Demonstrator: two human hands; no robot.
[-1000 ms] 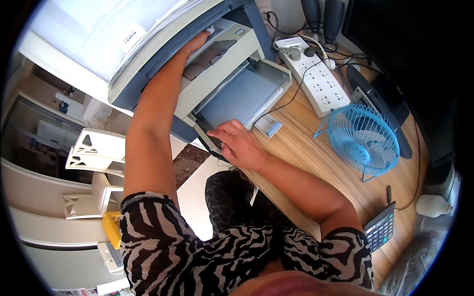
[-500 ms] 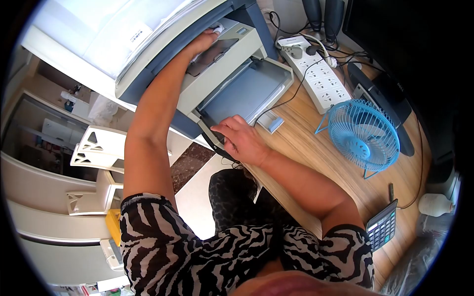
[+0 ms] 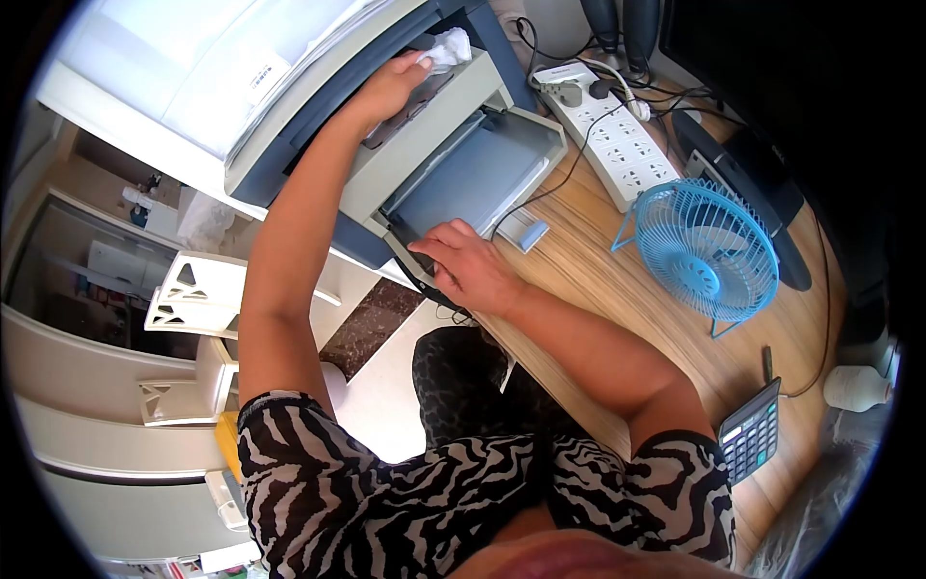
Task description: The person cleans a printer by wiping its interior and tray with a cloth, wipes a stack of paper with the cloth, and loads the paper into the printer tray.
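Observation:
My left hand (image 3: 388, 89) reaches into the printer's upper recess, its fingers closed on a bunched white cloth (image 3: 449, 50). The cloth lies over the far end of a pale inner panel, near the recess's right side. Part of the printer (image 3: 253, 174), grey and dark blue, arches over my forearm. Below the recess a paper tray (image 3: 473, 179) with a bluish translucent cover sticks out. My right hand (image 3: 471, 270) is at the near corner of that tray, fingers loosely bent and apart, nothing held in them.
On the wooden desk (image 3: 569, 289) stand a blue wire fan (image 3: 709, 256), a white power strip (image 3: 608, 130) with plugs and black cables, and a calculator (image 3: 750, 431). A monitor (image 3: 762, 87) rises at the right. White shelf brackets (image 3: 198, 289) are at the left.
The white cloth has moved to the right along the recess with my left hand, and more of it shows. My right hand stays by the tray corner. The view has shifted slightly.

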